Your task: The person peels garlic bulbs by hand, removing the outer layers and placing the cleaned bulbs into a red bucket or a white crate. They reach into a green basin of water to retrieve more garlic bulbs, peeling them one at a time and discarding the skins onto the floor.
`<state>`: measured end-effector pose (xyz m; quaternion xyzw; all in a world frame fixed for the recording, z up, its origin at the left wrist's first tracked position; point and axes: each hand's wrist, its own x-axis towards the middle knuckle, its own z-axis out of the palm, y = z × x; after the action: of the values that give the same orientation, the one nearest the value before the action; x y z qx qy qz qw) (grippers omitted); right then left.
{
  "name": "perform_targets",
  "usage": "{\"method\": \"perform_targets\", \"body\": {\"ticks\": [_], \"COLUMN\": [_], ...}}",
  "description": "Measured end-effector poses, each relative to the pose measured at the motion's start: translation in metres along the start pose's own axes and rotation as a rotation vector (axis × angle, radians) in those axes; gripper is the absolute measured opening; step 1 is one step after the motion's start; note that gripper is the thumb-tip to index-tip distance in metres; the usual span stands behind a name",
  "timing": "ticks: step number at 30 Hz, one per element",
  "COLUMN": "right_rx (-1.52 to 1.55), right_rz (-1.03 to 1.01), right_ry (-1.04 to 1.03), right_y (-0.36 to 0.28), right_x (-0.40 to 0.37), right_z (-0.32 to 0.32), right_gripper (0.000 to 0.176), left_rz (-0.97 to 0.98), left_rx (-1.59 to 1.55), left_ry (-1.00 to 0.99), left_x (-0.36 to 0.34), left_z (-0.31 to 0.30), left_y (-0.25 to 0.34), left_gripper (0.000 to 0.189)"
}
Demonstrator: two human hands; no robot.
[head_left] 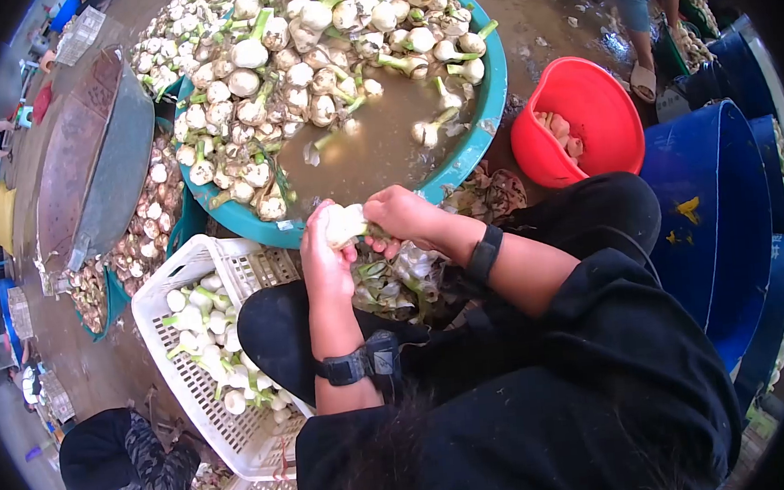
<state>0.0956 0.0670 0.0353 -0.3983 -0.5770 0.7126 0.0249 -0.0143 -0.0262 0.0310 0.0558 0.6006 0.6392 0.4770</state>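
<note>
Between my two hands, over my lap, is a whitish garlic bulb. My left hand wraps round the bulb's left side. My right hand is closed on the stem end at its right. Just beyond them stands a round teal tub with muddy water and many dirt-marked bulbs. Below my hands lies a heap of peeled leaves and skins. Left of my knee, a white plastic crate holds cleaner, pale bulbs.
A red basin with some pinkish pieces sits to the right, beside tall blue barrels. A metal wheelbarrow stands at the left. One person crouches at the lower left; another person's leg shows at the upper right.
</note>
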Motion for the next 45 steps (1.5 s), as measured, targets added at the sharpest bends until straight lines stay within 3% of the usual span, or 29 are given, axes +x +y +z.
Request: {"method": "perform_targets", "body": {"ticks": [2, 4, 5, 6, 7, 8, 10, 13, 14, 16, 17, 18, 20, 21, 24, 25, 27, 28, 30, 32, 34, 35, 38, 39, 41, 42, 43, 44, 45], "right_rx": [0.392, 0.292, -0.045, -0.39, -0.384, -0.383, 0.208, 0.445, 0.559, 0.739, 0.919, 0.918, 0.169, 0.138, -0.615, -0.618, -1.189, -1.187, -1.575, -1.57, -1.498, -1.394, -0.842, -0.646, -0.732, -0.793, -1.046, -1.293, -1.413], "right_rz": [0.032, -0.085, -0.391, -0.692, -0.527, -0.526, 0.069, 0.115, 0.117, 0.036, -0.051, -0.049, -0.541, -0.498, -0.746, -0.743, -0.575, -0.575, -0.395, -0.364, -0.216, -0.229, -0.456, -0.685, -0.46, -0.339, -0.252, -0.156, -0.3], "right_ry": [-0.025, -0.011, 0.11, 0.228, 0.257, 0.259, 0.019, -0.067, -0.102, -0.115, -0.123, -0.128, -0.078, -0.158, -0.013, -0.012, 0.043, 0.046, 0.033, 0.003, -0.081, -0.089, 0.073, 0.227, -0.027, -0.161, -0.09, -0.019, 0.347], "right_y": [-0.001, 0.004, 0.01, 0.013, 0.013, 0.014, 0.018, 0.012, 0.006, 0.002, 0.001, 0.004, 0.016, 0.022, 0.056, 0.061, 0.064, 0.062, 0.055, 0.056, 0.04, 0.026, -0.009, -0.005, -0.02, -0.022, -0.019, -0.01, 0.015], "right_x": [-0.008, -0.012, -0.012, -0.012, -0.011, -0.006, 0.011, 0.005, -0.001, -0.008, -0.011, -0.016, -0.035, -0.047, -0.044, -0.042, -0.04, -0.038, -0.034, -0.03, -0.037, -0.042, -0.044, -0.036, -0.027, -0.017, -0.004, 0.017, 0.043], "right_z": [0.0, 0.001, 0.0, -0.001, -0.003, -0.006, -0.015, -0.015, -0.013, -0.005, 0.0, 0.001, -0.002, 0.0, -0.004, -0.005, -0.005, -0.005, -0.008, -0.012, -0.015, -0.014, 0.005, 0.017, 0.017, 0.009, -0.004, -0.019, -0.042], "right_gripper": [0.028, 0.027, 0.025, 0.023, 0.019, 0.019, 0.018, 0.015, 0.014, 0.014, 0.014, 0.014, 0.017, 0.018, 0.011, 0.011, 0.011, 0.011, 0.013, 0.013, 0.021, 0.032, 0.042, 0.045, 0.045, 0.046, 0.045, 0.045, 0.032], "left_rz": [0.062, -0.014, -0.098, -0.099, 0.083, 0.268, 0.305, 0.968, 0.963, 0.845, 0.514, 0.514, 0.163, 0.12, -0.017, -0.02, 0.053, 0.054, 0.014, -0.031, -0.221, -0.267, -0.334, -0.339, -0.288, -0.173, -0.094, 0.113, 0.316], "left_rx": [-0.069, 0.138, 0.384, 0.384, 0.48, 0.574, 0.678, 1.402, 1.405, 0.99, 0.354, 0.354, -0.352, -0.421, -0.437, -0.44, -0.286, -0.284, -0.274, -0.34, -0.536, -0.525, -0.546, -0.54, -0.563, -0.711, -1.009, -1.044, -0.986], "left_ry": [-0.096, -0.166, -0.22, -0.222, -0.321, -0.42, -0.356, -0.256, -0.255, -0.234, -0.198, -0.193, 0.057, 0.087, 0.209, 0.208, 0.325, 0.323, 0.319, 0.344, 0.072, 0.214, 0.037, 0.03, 0.285, 0.26, 0.25, 0.241, 0.288], "left_x": [-0.001, -0.005, -0.001, -0.002, -0.004, -0.007, -0.023, -0.034, -0.032, -0.022, -0.022, -0.023, -0.023, -0.014, -0.012, -0.014, -0.017, -0.016, -0.016, -0.022, -0.026, -0.022, -0.021, -0.022, -0.027, -0.036, -0.048, -0.06, -0.07], "left_z": [-0.001, -0.005, -0.01, -0.01, -0.009, -0.008, 0.001, 0.005, 0.001, -0.01, -0.008, -0.007, -0.007, -0.015, -0.022, -0.019, -0.014, -0.018, -0.028, -0.032, -0.043, -0.037, -0.036, -0.033, -0.026, -0.037, -0.056, -0.071, -0.091], "left_y": [0.005, 0.019, 0.024, 0.021, 0.015, 0.01, 0.02, 0.031, 0.027, 0.012, 0.0, 0.0, 0.005, -0.001, 0.001, 0.003, 0.008, 0.009, 0.013, 0.018, 0.022, 0.023, 0.019, 0.02, 0.028, 0.039, 0.055, 0.072, 0.084], "left_gripper": [0.034, 0.04, 0.043, 0.043, 0.046, 0.051, 0.058, 0.041, 0.041, 0.028, 0.019, 0.019, 0.016, 0.019, 0.027, 0.027, 0.026, 0.026, 0.025, 0.02, 0.019, 0.021, 0.023, 0.023, 0.026, 0.032, 0.038, 0.039, 0.043]}}
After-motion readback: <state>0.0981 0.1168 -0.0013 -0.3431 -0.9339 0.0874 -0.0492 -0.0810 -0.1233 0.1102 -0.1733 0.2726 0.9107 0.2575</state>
